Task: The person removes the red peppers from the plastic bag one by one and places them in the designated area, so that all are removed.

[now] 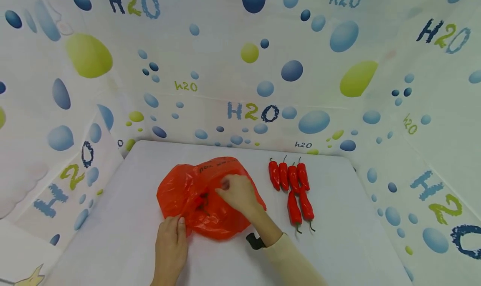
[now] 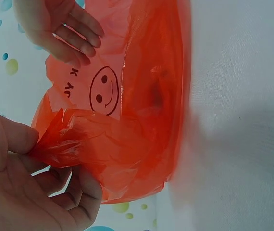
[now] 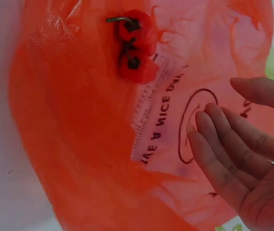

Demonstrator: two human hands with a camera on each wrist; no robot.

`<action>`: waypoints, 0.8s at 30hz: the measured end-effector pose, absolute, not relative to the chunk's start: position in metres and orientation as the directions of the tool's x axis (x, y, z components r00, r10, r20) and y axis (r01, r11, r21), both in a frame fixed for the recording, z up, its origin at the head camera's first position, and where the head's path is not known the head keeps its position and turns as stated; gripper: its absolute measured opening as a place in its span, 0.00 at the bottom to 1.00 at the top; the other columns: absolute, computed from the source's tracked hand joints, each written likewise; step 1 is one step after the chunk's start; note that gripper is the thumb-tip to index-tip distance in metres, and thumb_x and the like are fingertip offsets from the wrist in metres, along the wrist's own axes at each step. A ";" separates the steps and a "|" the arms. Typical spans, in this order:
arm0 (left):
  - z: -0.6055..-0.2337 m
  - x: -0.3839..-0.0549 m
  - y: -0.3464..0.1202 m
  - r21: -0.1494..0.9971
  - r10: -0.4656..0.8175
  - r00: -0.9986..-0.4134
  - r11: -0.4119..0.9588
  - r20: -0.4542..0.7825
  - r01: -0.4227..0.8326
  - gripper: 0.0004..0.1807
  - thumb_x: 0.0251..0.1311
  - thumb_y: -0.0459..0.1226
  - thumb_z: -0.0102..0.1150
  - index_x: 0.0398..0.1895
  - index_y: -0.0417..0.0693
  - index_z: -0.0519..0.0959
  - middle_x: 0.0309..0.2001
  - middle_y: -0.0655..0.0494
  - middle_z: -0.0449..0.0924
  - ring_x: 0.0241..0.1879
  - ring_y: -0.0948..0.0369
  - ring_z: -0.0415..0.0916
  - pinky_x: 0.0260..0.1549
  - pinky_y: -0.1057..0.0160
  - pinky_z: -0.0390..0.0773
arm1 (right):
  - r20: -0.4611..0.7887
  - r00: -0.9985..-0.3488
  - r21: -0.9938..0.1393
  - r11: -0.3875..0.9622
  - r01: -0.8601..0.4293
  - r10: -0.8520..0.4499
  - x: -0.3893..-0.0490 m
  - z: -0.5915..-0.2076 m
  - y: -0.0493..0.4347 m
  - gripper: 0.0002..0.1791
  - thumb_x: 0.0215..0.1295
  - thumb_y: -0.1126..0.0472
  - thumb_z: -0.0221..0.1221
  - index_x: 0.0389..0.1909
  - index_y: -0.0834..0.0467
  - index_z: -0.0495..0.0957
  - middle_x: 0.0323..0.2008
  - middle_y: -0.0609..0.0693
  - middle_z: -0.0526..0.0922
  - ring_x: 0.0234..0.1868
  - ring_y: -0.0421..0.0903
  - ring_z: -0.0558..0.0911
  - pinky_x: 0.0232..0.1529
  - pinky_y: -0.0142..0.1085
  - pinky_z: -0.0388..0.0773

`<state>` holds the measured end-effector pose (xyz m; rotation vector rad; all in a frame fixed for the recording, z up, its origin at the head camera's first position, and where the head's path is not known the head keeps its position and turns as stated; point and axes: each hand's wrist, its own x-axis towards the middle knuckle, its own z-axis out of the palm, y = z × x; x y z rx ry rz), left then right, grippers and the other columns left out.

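A red plastic bag [image 1: 174, 190] with dark printing lies spread on the table, its mouth gaping. My left hand [image 1: 170, 244] pinches the bag's near left edge between thumb and fingers, as the left wrist view [image 2: 55, 178] shows closely. Over the bag's right part hovers my right hand [image 1: 240, 192], fingers nearly straight and nothing in them in the right wrist view [image 3: 252, 159]. Two red peppers [image 3: 137, 33] show inside the bag, stem ends toward the opening; their lower parts are hidden.
Right of the bag lie several red peppers [image 1: 283, 175] in a row, with two more [image 1: 294, 208] in front of them. The white table [image 1: 349, 211] is enclosed by a patterned curtain [image 1: 210, 56] at the back and sides. A black device [image 1: 255, 241] sits at my right wrist.
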<state>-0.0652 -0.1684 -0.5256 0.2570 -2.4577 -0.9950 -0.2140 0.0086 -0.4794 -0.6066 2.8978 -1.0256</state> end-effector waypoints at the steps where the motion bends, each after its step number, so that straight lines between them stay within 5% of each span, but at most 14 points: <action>1: -0.526 -0.065 -0.168 0.693 -0.339 -0.869 0.721 0.360 0.006 0.12 0.78 0.34 0.51 0.47 0.34 0.83 0.35 0.52 0.75 0.40 0.52 0.70 0.40 0.52 0.69 | 0.105 -0.925 -0.599 0.720 -0.351 -0.364 -0.216 -0.481 0.006 0.15 0.66 0.51 0.71 0.47 0.54 0.88 0.35 0.41 0.88 0.35 0.37 0.83 0.39 0.32 0.82; 5: -0.526 -0.063 -0.166 0.693 -0.341 -0.872 0.721 0.350 -0.004 0.12 0.78 0.34 0.51 0.46 0.35 0.83 0.34 0.53 0.74 0.40 0.53 0.69 0.40 0.52 0.69 | 0.050 -0.928 -0.593 0.736 -0.326 -0.370 -0.224 -0.484 -0.003 0.14 0.65 0.51 0.71 0.45 0.56 0.87 0.30 0.42 0.86 0.30 0.38 0.81 0.33 0.33 0.80; 11: -0.524 -0.061 -0.166 0.699 -0.346 -0.890 0.714 0.296 -0.044 0.14 0.80 0.36 0.49 0.50 0.36 0.82 0.36 0.53 0.74 0.41 0.54 0.69 0.41 0.53 0.69 | -0.011 -0.915 -0.689 0.666 -0.285 -0.403 -0.235 -0.494 -0.014 0.09 0.67 0.57 0.68 0.31 0.56 0.80 0.14 0.45 0.67 0.16 0.41 0.72 0.18 0.31 0.68; 19: -0.524 -0.058 -0.167 0.703 -0.351 -0.888 0.710 0.298 -0.045 0.14 0.80 0.36 0.49 0.51 0.35 0.82 0.36 0.52 0.75 0.40 0.54 0.68 0.40 0.53 0.69 | 0.011 -0.903 -0.666 0.670 -0.327 -0.430 -0.243 -0.511 -0.030 0.17 0.69 0.50 0.68 0.54 0.52 0.82 0.37 0.41 0.82 0.38 0.42 0.78 0.43 0.36 0.79; 24: -0.525 -0.057 -0.169 0.695 -0.353 -0.874 0.718 0.334 -0.024 0.13 0.79 0.35 0.50 0.48 0.36 0.82 0.36 0.52 0.75 0.39 0.54 0.68 0.39 0.53 0.68 | 0.029 -0.900 -0.618 0.700 -0.358 -0.435 -0.249 -0.521 -0.040 0.14 0.71 0.50 0.66 0.51 0.52 0.83 0.39 0.41 0.83 0.42 0.41 0.78 0.48 0.37 0.79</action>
